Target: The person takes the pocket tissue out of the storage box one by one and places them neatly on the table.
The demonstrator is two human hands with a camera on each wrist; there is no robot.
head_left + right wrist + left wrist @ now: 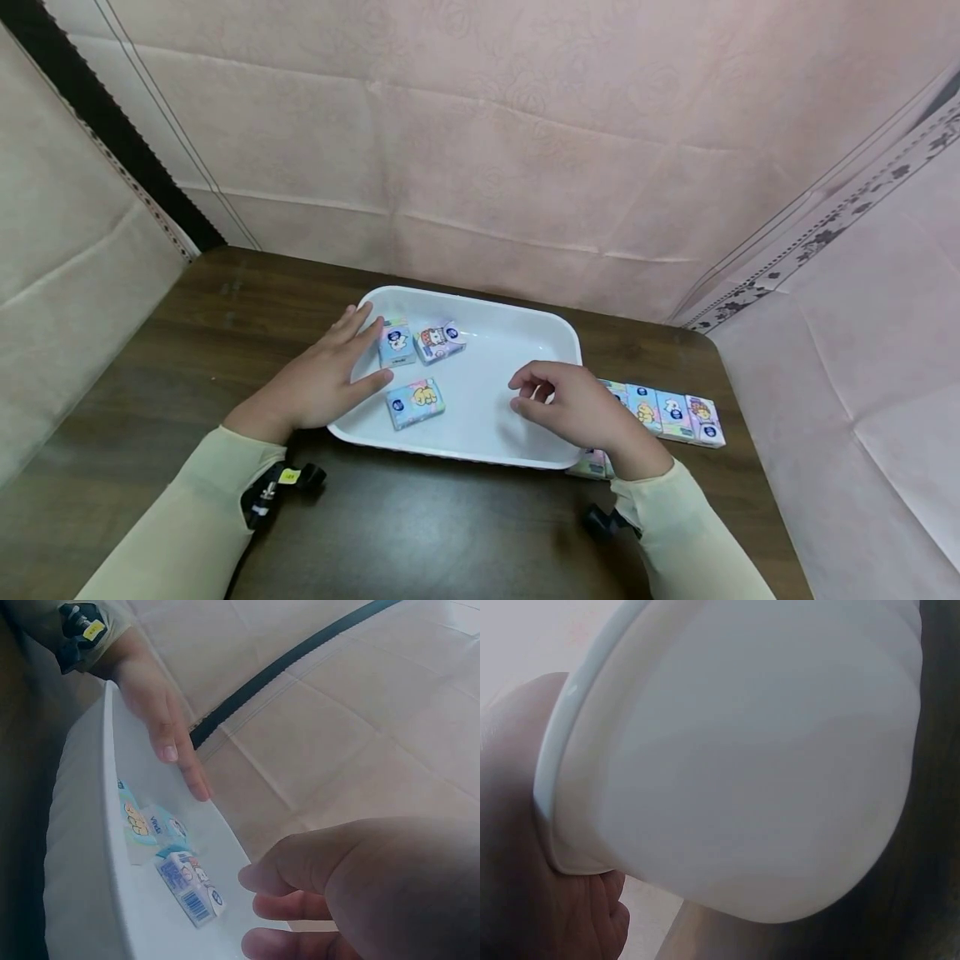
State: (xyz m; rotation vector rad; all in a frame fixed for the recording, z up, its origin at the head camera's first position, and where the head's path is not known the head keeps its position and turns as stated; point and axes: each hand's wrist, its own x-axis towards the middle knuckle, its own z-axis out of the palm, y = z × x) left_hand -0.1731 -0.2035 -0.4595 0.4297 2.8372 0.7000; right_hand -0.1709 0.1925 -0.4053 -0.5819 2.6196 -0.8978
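A white tray (480, 442) lies on the table with three small cartoon-printed tissue packs in its left half. One blue pack (396, 343) and a purple pack (440, 342) lie side by side toward the back; another pack (416, 403) with a yellow character lies nearer the front. My left hand (318, 379) is at the tray's left rim, fingers spread and fairly straight, with the thumb over the inside. In the left wrist view the tray's outer wall (742, 772) covers most of that hand. Above the tray's right side hovers my right hand (573, 408), loosely bent and holding nothing.
Right of the tray, a row of tissue packs (675, 414) lies on the brown table (420, 517), partly behind my right forearm. Another pack (590, 464) shows at the tray's front right corner. Pale cloth walls (487, 167) enclose the back and sides.
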